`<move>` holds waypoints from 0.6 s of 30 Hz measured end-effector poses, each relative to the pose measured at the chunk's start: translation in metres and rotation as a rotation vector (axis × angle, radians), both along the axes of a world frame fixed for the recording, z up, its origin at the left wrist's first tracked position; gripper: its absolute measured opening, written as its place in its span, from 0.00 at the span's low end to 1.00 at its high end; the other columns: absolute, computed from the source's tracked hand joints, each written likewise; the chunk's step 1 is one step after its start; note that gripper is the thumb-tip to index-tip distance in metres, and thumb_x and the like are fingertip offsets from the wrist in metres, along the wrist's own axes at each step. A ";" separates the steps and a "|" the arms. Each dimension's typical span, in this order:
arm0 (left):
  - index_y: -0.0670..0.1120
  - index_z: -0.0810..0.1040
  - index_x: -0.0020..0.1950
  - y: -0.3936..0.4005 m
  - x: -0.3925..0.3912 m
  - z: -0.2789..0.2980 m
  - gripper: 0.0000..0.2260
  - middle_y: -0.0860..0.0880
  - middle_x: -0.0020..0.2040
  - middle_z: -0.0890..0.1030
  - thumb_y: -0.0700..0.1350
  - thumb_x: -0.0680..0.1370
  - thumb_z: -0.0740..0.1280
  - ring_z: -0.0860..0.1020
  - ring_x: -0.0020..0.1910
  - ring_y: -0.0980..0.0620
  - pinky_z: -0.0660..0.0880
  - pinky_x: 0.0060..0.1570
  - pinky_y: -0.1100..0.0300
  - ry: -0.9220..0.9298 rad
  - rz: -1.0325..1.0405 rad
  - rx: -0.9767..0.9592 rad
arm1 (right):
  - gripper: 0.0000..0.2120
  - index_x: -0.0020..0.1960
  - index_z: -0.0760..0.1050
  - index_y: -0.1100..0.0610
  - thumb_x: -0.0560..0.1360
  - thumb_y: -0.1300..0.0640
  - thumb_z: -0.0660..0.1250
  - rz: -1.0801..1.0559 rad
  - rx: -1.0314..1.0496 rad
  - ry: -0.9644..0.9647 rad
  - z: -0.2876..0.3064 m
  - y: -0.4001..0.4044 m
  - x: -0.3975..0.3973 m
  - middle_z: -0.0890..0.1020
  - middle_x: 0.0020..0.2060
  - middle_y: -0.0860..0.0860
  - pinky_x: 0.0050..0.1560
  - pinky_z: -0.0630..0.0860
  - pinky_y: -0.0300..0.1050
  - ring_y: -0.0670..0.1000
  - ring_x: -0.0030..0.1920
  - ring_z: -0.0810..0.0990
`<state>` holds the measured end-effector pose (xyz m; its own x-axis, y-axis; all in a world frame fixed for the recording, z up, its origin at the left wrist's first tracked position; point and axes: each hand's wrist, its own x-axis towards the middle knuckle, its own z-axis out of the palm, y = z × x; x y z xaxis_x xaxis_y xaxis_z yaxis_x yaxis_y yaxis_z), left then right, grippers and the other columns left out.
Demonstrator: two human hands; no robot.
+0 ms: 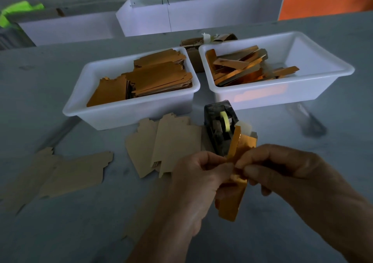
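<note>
From my remote seat I see both hands raised over the pale grey table (50, 76), just in front of the black tape dispenser with its yellow-green roll (219, 129). The left hand (193, 175) and the right hand (282, 173) each pinch the shiny gold folded card piece (232, 202) between thumb and curled fingers. The two grips almost touch at its middle, and its lower end hangs between the wrists. The dispenser's side is too dark for me to read anything on it. Beyond it stand two white plastic tubs side by side. The left tub (129, 109) holds stacked flat gold card blanks (161, 76). The right tub (282, 80) holds a loose heap of narrow folded gold pieces (240, 66). Plain brown card blanks (167, 143) lie flat on the table to the left of the dispenser, with more (68, 171) further left.
</note>
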<state>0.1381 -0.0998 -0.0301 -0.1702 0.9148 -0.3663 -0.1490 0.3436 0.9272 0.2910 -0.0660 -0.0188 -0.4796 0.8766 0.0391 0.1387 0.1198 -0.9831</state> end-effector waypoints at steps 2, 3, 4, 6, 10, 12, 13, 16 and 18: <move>0.40 0.82 0.45 -0.001 -0.001 0.000 0.04 0.44 0.40 0.85 0.40 0.73 0.71 0.85 0.40 0.50 0.81 0.39 0.60 0.004 0.001 0.001 | 0.14 0.39 0.82 0.43 0.70 0.63 0.69 -0.020 0.086 -0.098 -0.002 0.003 -0.002 0.82 0.34 0.47 0.31 0.73 0.32 0.44 0.33 0.77; 0.41 0.82 0.45 -0.002 -0.001 0.001 0.03 0.44 0.40 0.85 0.40 0.73 0.71 0.85 0.40 0.50 0.81 0.39 0.59 0.004 -0.001 0.001 | 0.14 0.40 0.82 0.43 0.70 0.62 0.69 -0.029 0.110 -0.128 -0.003 0.004 -0.004 0.82 0.35 0.47 0.31 0.73 0.33 0.45 0.34 0.77; 0.41 0.82 0.45 -0.002 -0.001 0.001 0.03 0.44 0.40 0.85 0.40 0.74 0.71 0.85 0.40 0.50 0.81 0.40 0.59 0.006 -0.002 -0.001 | 0.14 0.41 0.82 0.42 0.70 0.62 0.69 -0.031 0.123 -0.144 -0.004 0.004 -0.004 0.82 0.35 0.47 0.31 0.73 0.32 0.45 0.34 0.77; 0.42 0.83 0.43 -0.003 -0.002 0.002 0.01 0.44 0.40 0.85 0.39 0.74 0.71 0.85 0.40 0.50 0.82 0.41 0.58 -0.002 -0.010 -0.005 | 0.19 0.47 0.81 0.36 0.71 0.62 0.69 -0.034 0.132 -0.154 -0.006 0.004 -0.003 0.82 0.35 0.46 0.32 0.73 0.31 0.44 0.34 0.77; 0.42 0.83 0.42 -0.004 -0.001 0.004 0.02 0.45 0.39 0.85 0.39 0.74 0.71 0.85 0.40 0.49 0.82 0.42 0.57 -0.031 -0.031 0.002 | 0.30 0.64 0.66 0.33 0.70 0.58 0.71 -0.050 0.154 -0.263 -0.007 0.005 -0.003 0.83 0.38 0.42 0.36 0.75 0.32 0.43 0.36 0.80; 0.43 0.82 0.43 -0.004 -0.001 0.004 0.02 0.45 0.40 0.85 0.38 0.74 0.70 0.85 0.40 0.49 0.82 0.43 0.56 -0.036 -0.043 0.009 | 0.31 0.62 0.61 0.31 0.70 0.56 0.71 -0.063 0.163 -0.311 -0.005 0.005 -0.005 0.83 0.39 0.40 0.36 0.76 0.37 0.42 0.37 0.81; 0.42 0.82 0.43 -0.004 -0.001 0.004 0.02 0.44 0.40 0.85 0.38 0.74 0.70 0.85 0.40 0.49 0.82 0.42 0.57 -0.042 -0.047 0.009 | 0.31 0.61 0.60 0.31 0.70 0.55 0.71 -0.070 0.171 -0.325 -0.004 0.005 -0.006 0.83 0.39 0.40 0.36 0.75 0.38 0.42 0.37 0.81; 0.40 0.82 0.46 -0.004 -0.003 0.003 0.04 0.43 0.42 0.85 0.36 0.75 0.67 0.85 0.43 0.48 0.82 0.45 0.56 -0.059 -0.074 0.000 | 0.28 0.57 0.61 0.31 0.69 0.55 0.71 -0.085 0.174 -0.331 -0.003 0.005 -0.007 0.83 0.39 0.39 0.38 0.75 0.39 0.42 0.37 0.81; 0.39 0.82 0.47 -0.005 -0.005 0.002 0.06 0.42 0.44 0.85 0.36 0.75 0.65 0.84 0.45 0.46 0.81 0.50 0.52 -0.074 -0.089 -0.009 | 0.27 0.56 0.62 0.31 0.69 0.55 0.71 -0.087 0.185 -0.337 -0.003 0.005 -0.009 0.82 0.39 0.39 0.39 0.74 0.38 0.41 0.37 0.80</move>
<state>0.1327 -0.1045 -0.0281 -0.0608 0.9217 -0.3832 -0.1851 0.3668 0.9117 0.2823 -0.0606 -0.0221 -0.4171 0.9073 0.0531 0.4677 0.2643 -0.8434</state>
